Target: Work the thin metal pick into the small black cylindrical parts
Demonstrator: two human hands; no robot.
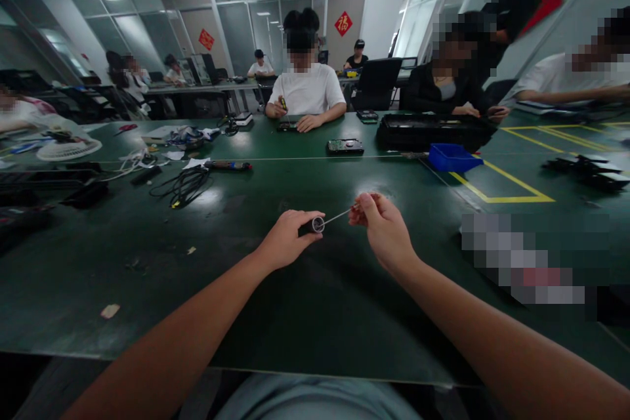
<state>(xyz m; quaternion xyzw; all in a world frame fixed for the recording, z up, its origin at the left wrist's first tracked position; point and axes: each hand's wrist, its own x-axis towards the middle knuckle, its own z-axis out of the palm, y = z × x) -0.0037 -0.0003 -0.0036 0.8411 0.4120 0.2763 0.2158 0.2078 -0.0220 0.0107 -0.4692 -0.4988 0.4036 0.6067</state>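
Observation:
Over the green tabletop [275,315], my left hand [284,239] is closed around a small dark cylinder [317,225] with a pale round rim facing right. Thumb and fingers grip it from both sides. A thin, light-coloured rod [336,216] runs from the cylinder's open end up to my right hand [388,233]. The right thumb and fingers pinch the far end of that rod. What the rod's tip touches inside the cylinder is too small to make out, and the fingers hide its other end.
Beyond my hands lie coiled black cables [184,185], a hard drive [345,146], a blue bin [451,157] and a long black casing [433,131]. A white fan grille [69,147] sits at left. Across the table, a person in white [315,88] works with a screwdriver [282,104].

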